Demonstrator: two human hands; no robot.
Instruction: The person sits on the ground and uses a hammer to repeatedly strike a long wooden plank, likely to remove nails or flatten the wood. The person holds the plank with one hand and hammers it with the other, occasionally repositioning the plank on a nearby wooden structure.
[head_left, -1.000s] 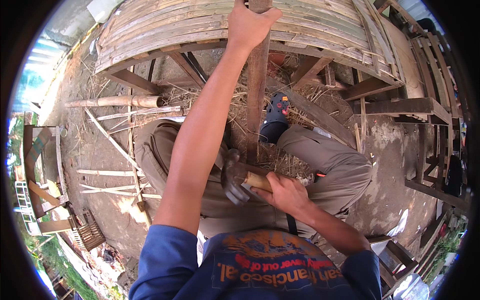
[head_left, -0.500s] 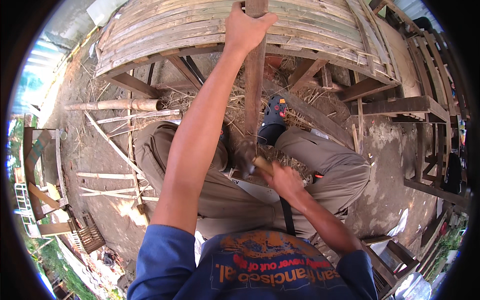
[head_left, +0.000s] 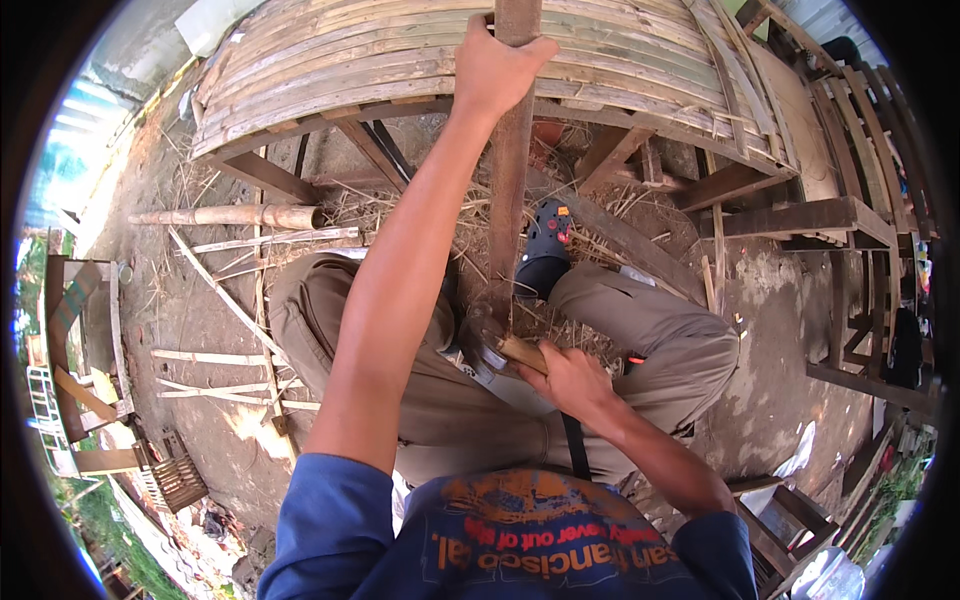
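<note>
With fingers wrapped round its upper part, my left hand holds a long brown wooden post upright at the edge of the bamboo-slat bench. The post's lower end stands between my feet, partly hidden by the hammer. Lower down, my right hand is closed on the wooden handle of a claw hammer. Its metal head sits close to the foot of the post, on my side; whether they touch I cannot tell. A dark clog with small charms is on my foot just right of the post.
The bamboo-slat bench spans the far side on wooden legs. Bamboo pieces and thin strips lie on the dirt floor at left. Wooden frames stand at right. A woven crate is at lower left.
The hammer head has moved slightly down and left, toward me and away from the post's foot. My left hand keeps its grip on the post, which has barely shifted.
</note>
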